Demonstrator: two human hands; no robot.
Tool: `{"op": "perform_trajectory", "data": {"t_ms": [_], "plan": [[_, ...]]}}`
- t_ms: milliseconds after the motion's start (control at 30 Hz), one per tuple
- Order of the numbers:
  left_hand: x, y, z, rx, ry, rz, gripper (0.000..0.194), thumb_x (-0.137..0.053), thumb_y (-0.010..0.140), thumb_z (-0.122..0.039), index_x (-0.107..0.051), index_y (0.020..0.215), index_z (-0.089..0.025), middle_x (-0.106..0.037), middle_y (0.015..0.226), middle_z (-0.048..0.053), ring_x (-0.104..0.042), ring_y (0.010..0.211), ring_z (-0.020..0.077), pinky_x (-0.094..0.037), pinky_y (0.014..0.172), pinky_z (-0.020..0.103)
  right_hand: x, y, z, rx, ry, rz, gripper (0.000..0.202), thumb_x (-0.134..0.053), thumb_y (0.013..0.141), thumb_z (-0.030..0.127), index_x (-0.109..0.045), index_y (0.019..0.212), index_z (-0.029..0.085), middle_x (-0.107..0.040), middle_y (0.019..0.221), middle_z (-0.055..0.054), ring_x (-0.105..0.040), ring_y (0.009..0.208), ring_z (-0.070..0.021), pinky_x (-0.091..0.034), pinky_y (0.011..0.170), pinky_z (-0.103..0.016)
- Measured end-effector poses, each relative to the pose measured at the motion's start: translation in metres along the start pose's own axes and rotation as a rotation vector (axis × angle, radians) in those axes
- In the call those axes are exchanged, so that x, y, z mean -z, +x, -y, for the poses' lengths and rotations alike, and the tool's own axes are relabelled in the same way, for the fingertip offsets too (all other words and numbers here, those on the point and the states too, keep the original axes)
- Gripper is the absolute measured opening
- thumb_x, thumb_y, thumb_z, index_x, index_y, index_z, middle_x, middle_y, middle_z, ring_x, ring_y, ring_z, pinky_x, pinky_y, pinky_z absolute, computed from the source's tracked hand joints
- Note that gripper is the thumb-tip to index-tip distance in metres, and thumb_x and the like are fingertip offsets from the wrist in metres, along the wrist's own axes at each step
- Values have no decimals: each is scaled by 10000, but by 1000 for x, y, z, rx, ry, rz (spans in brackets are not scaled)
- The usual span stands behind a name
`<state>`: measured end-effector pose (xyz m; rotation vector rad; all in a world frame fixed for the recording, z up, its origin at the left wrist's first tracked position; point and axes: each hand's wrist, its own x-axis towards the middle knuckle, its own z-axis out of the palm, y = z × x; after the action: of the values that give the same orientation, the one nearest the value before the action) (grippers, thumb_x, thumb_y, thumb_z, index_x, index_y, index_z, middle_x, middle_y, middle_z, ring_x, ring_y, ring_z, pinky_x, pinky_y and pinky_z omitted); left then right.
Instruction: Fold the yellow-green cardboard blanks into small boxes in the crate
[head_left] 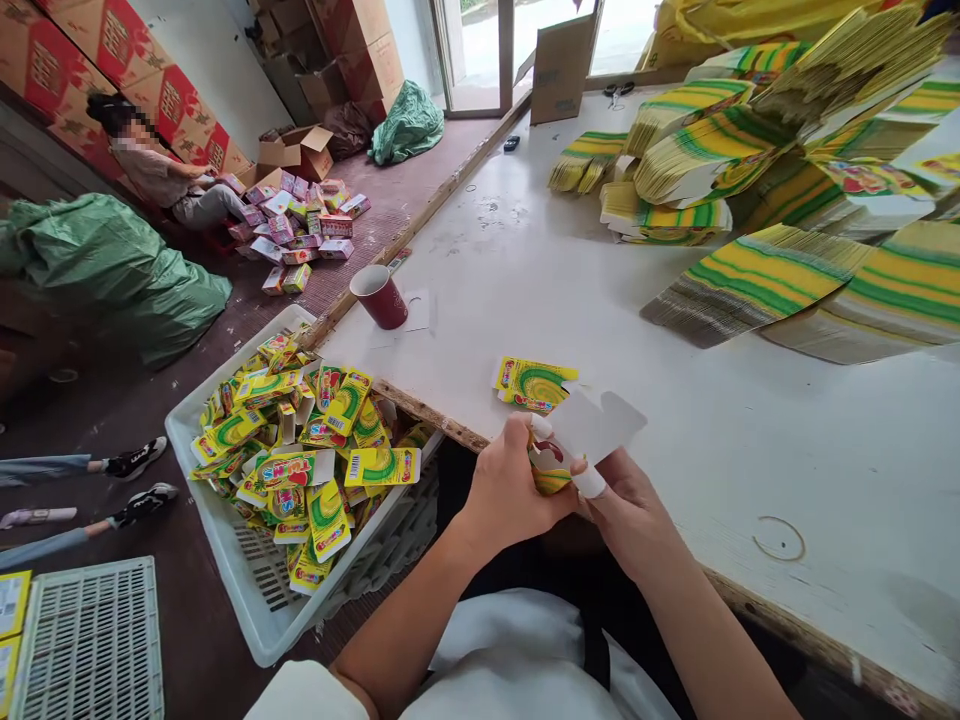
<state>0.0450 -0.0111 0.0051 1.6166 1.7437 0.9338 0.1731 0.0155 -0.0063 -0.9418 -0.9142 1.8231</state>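
A small yellow and green carton (585, 425) is between my two hands above the table's near edge, its white inside and flaps facing up. My left hand (510, 490) is closed around its left side, the thumb at the carton's edge. On the other side my right hand (634, 515) grips it, thumb on top. White wrapping covers the tips of both thumbs. The fingers beneath the carton are mostly hidden. Just beyond my hands a second yellow carton (532, 382) lies on the white table (480, 290).
To the left, a white plastic crate (262, 640) holds many yellow cartons. A dark red mug (380, 297) stands near the table's left edge. Stacks of flat cartons (780, 270) cover the back right. A person (161, 165) sits by a pile of boxes (300, 225) on the floor.
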Motion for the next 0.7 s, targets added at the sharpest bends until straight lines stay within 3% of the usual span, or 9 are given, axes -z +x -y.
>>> {"op": "perform_trajectory", "data": {"t_ms": [100,200,400,567,633,700], "plan": [[0,0,2,-26,66,65,454,-679,729,-344,-342,1024,-274,-639,918,6,-686,843,253,-517,719,361,-7,-1,6,-103,-29,141,561,-719,773,611,-671,1215,270,-722,1259,-73,-605,1264,-318,-470,1090,-499],[1,-1,3,-54,94,129,495,-697,690,-287,-352,1045,-272,-634,977,20,-683,898,263,-522,757,367,-10,3,12,-164,-29,198,682,-738,721,644,-642,1284,271,-740,1215,-81,-609,1252,-340,-477,1079,-526],[3,-3,1,-87,105,166,567,-686,665,-247,-342,1116,-261,-638,1023,54,-671,926,285,-522,785,387,-3,1,9,-137,14,178,708,-568,786,763,-619,1324,306,-715,1259,-77,-589,1278,-318,-469,1096,-518],[-1,-6,0,-154,115,177,564,-653,650,-200,-335,1112,-261,-639,1016,61,-662,936,293,-517,793,402,5,-2,-7,-38,-193,110,658,-701,801,614,-574,1371,311,-654,1362,-62,-499,1373,-298,-337,1185,-521],[-1,-6,-2,-131,131,160,532,-643,657,-201,-328,1082,-260,-630,992,58,-659,920,291,-515,778,402,7,-1,-12,35,-263,50,690,-728,771,622,-573,1367,311,-615,1413,-61,-486,1381,-306,-342,1183,-507],[1,-6,-3,-95,134,157,534,-652,656,-206,-317,1067,-265,-621,976,45,-660,903,282,-514,760,389,8,-2,-12,96,-299,42,685,-638,815,681,-564,1377,298,-616,1411,-75,-519,1351,-315,-385,1157,-501]]}}
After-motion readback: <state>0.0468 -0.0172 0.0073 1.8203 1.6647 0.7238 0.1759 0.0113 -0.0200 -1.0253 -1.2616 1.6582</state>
